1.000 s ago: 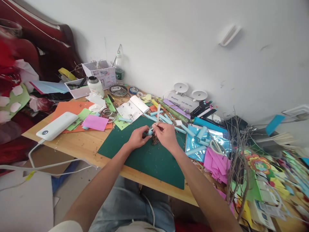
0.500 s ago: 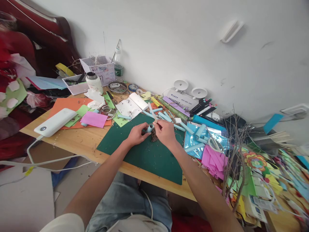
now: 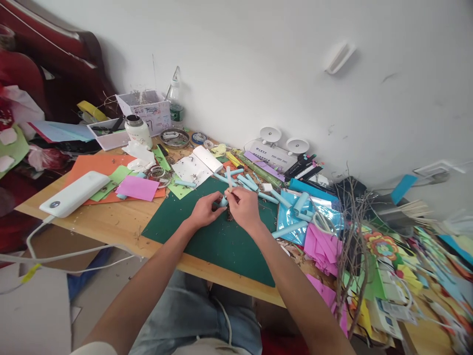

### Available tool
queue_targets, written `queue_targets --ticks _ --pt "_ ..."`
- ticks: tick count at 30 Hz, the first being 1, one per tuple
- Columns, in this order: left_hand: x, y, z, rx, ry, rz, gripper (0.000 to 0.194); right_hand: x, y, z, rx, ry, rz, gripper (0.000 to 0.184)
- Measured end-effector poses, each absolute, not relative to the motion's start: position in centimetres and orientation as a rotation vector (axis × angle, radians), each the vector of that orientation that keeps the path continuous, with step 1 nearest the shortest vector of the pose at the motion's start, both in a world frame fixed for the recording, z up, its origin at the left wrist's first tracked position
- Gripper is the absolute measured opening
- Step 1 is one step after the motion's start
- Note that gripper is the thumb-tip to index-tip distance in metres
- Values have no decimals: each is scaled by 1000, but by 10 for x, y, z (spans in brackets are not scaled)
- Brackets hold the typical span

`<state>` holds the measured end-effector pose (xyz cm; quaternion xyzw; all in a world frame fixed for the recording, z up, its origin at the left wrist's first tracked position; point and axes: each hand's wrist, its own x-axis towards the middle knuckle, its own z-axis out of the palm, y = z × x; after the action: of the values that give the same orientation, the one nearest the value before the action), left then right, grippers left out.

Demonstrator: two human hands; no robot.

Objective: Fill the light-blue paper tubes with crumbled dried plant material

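Both my hands meet over the dark green cutting mat (image 3: 207,241). My left hand (image 3: 204,210) is closed round a small light blue paper roll (image 3: 223,201). My right hand (image 3: 242,209) pinches a thin pale stick (image 3: 228,178) that points up and away, its lower end at the mouth of the roll. A small heap of brown crumbs (image 3: 229,215) lies on the mat just under the hands. More blue paper rolls (image 3: 254,186) lie scattered behind the hands.
A white power bank (image 3: 75,193) with its cable sits at the left on orange paper (image 3: 96,165). Pink sheets (image 3: 138,188), a white jar (image 3: 137,131), boxes and a bottle stand behind. Blue foil (image 3: 295,217), scissors (image 3: 325,222), pink paper (image 3: 327,246), dry twigs (image 3: 354,246) and craft clutter fill the right.
The stick in my right hand has swung between upright and tilted left over the roll. The hands stay together on the mat; the view has shifted a little.
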<state>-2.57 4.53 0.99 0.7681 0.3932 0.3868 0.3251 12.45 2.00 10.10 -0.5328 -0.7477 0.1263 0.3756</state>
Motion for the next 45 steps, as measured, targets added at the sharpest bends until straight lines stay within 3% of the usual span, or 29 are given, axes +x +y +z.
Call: queue_targets --ticks 9,16,21,31,40,45 --pt "-26 46 11 2002 1021 992 13 134 23 111 -1418 -1908 521 27" --pt "-26 45 12 1985 1006 1004 13 137 26 110 -1429 -2023 256 26" --pt "-26 46 11 1998 1015 1010 13 130 26 102 -1388 -1988 239 23" --pt "-26 46 9 1987 1014 1001 13 132 25 110 -1430 -1869 596 27" --pt "-26 45 13 1987 1025 989 15 141 28 114 -1363 -1985 346 26" --pt "-26 44 15 1954 995 1000 14 140 26 122 -1327 -1885 400 23"
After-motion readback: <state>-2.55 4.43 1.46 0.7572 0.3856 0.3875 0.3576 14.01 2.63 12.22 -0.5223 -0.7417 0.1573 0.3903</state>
